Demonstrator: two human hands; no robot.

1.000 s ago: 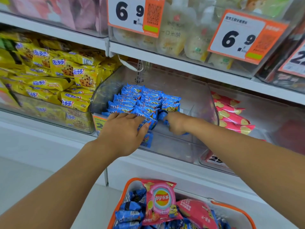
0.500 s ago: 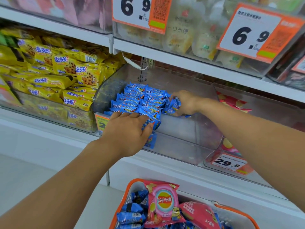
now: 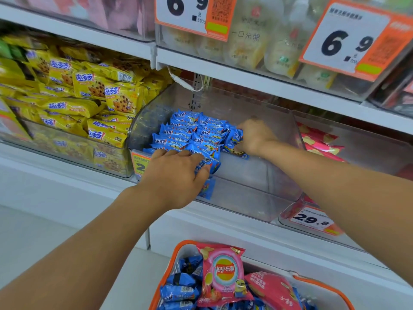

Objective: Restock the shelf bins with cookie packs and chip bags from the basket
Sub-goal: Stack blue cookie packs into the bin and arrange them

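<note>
Right hand (image 3: 253, 136) raised, seemingly pressing extra pack (image 3: 234, 139) against blue stack (image 3: 190, 135).

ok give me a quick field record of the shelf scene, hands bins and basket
left hand: resting flat on the front blue cookie packs
right hand: gripping a blue pack at the stack's right edge
middle clear bin: packs fill its left part only
left bin: yellow cookie packs
right bin: pink chip bags
basket: blue packs, pink Lay's bag
</note>
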